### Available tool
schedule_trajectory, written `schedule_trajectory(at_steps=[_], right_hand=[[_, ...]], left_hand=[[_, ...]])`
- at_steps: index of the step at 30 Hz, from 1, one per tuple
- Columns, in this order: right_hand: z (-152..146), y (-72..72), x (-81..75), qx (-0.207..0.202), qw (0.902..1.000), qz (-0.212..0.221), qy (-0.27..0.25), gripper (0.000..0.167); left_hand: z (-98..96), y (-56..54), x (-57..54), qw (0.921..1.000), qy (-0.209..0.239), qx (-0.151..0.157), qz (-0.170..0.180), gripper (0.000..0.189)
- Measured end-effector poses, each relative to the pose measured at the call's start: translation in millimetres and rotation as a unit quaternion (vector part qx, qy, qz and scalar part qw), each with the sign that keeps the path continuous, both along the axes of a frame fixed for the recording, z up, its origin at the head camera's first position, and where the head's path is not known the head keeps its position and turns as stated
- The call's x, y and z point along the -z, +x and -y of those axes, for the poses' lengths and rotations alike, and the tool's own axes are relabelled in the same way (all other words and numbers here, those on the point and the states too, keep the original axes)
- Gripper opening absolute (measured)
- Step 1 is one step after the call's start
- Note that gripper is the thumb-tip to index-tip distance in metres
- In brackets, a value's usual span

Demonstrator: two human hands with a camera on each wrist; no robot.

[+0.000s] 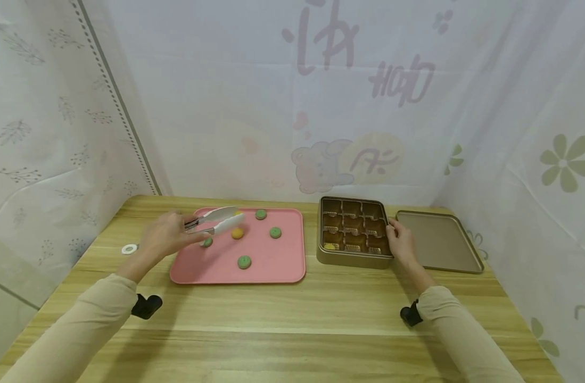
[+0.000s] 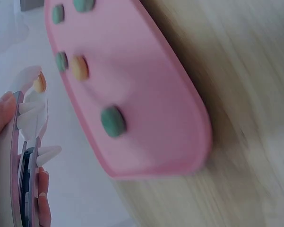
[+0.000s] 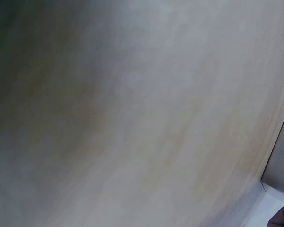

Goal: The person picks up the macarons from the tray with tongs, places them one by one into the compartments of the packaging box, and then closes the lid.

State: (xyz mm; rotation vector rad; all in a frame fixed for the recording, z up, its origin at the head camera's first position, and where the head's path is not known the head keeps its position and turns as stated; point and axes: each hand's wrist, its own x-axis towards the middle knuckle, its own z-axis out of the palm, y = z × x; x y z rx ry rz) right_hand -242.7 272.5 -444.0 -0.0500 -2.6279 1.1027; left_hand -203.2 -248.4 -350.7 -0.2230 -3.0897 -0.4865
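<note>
White-tipped tongs (image 1: 227,224) and bronze tin (image 1: 352,259) are gripped by left and, seemingly, right hands (image 1: 166,235) (image 1: 402,246).

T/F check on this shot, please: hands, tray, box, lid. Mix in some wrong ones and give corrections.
1. The left hand holds the tongs. True.
2. The right hand touches the pink tray. False: it is at the right side of the box.
3. Four green macarons lie on the pink tray. True.
4. The lid is on the box. False: it lies to the right of the box, on the table.
5. The yellow piece in the box sits in the far-right compartment. False: near-left.
</note>
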Motion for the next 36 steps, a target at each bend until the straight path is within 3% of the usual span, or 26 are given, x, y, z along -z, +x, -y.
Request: schedule_trajectory(at_steps=[5, 15, 22, 29, 36], right_hand=[[0, -0.2, -1.0, 0.002, 0.9999, 0.009, -0.004, 0.036], [-1, -1.8, 0.3, 0.003, 1.0, 0.006, -0.003, 0.036], [0, -1.1, -0.8, 0.0, 1.0, 0.0, -0.002, 0.035], [0, 0.2, -1.0, 0.003, 0.9998, -0.019, 0.007, 0.034], [0, -1.6, 0.6, 0.002, 0.9999, -0.015, -0.003, 0.034]], left_hand=[[-19.9, 0.6, -2.1, 0.9993, 0.016, 0.031, -0.016, 0.064], [-69.0, -3.1, -0.1, 0.9954, 0.036, 0.07, -0.053, 0.059], [-105.2, -4.5, 3.8, 0.9944, 0.058, 0.085, -0.026, 0.065], [-141.1, -7.0, 8.2, 0.9903, 0.058, 0.119, -0.042, 0.055], [-172.6, -7.9, 11.4, 0.9882, 0.062, 0.136, -0.036, 0.061]])
